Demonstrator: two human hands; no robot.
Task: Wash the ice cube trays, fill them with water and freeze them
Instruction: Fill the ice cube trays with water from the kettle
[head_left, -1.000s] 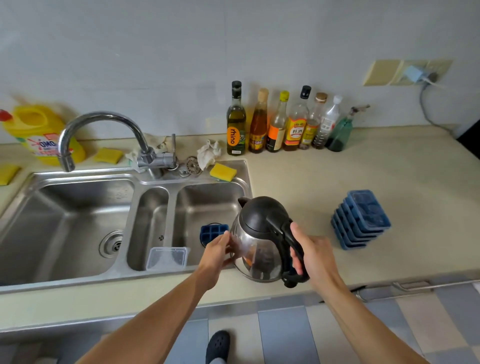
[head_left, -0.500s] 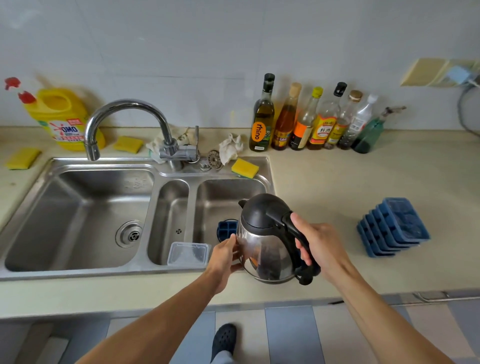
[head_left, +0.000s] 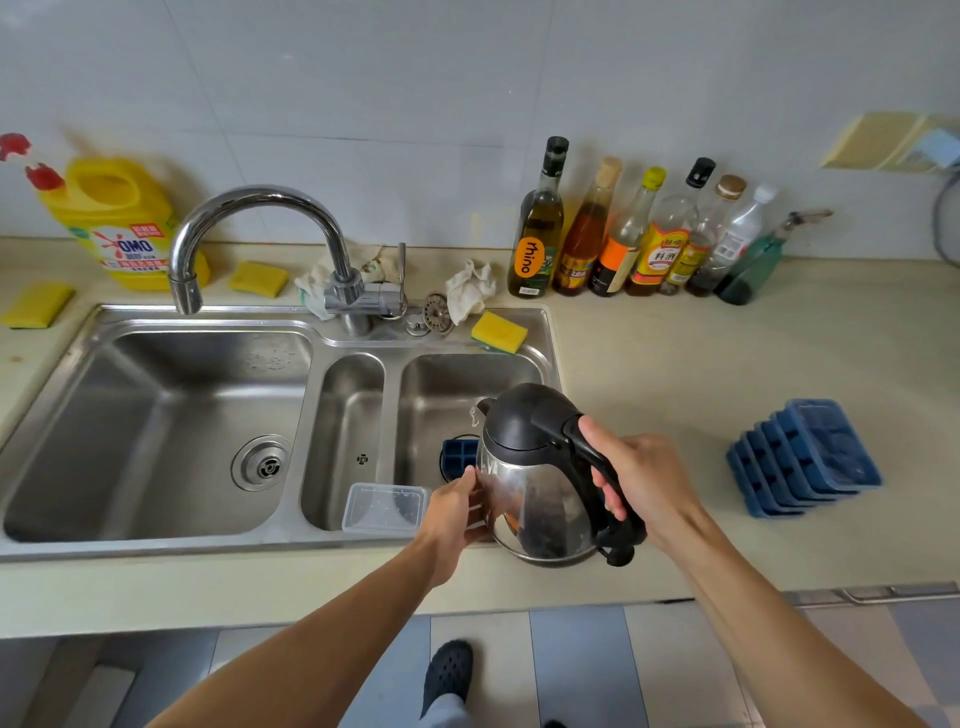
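Note:
My right hand (head_left: 647, 486) grips the black handle of a steel kettle (head_left: 535, 499) held over the right edge of the sink (head_left: 311, 540). My left hand (head_left: 457, 512) rests against the kettle's steel side, its fingers laid on the metal. A blue ice cube tray (head_left: 460, 457) lies in the right basin, mostly hidden behind the kettle. Several blue ice cube trays (head_left: 802, 460) lean in an overlapping stack on the counter to the right.
A curved tap (head_left: 260, 228) stands over the left basin. A clear plastic box (head_left: 384, 509) sits on the sink's front rim. Yellow sponges (head_left: 498, 332), a detergent jug (head_left: 117, 223) and a row of bottles (head_left: 623, 228) line the back wall.
The view has swung slightly left, shifting the sink rightwards in frame. The kettle stays in both hands over the sink's right edge.

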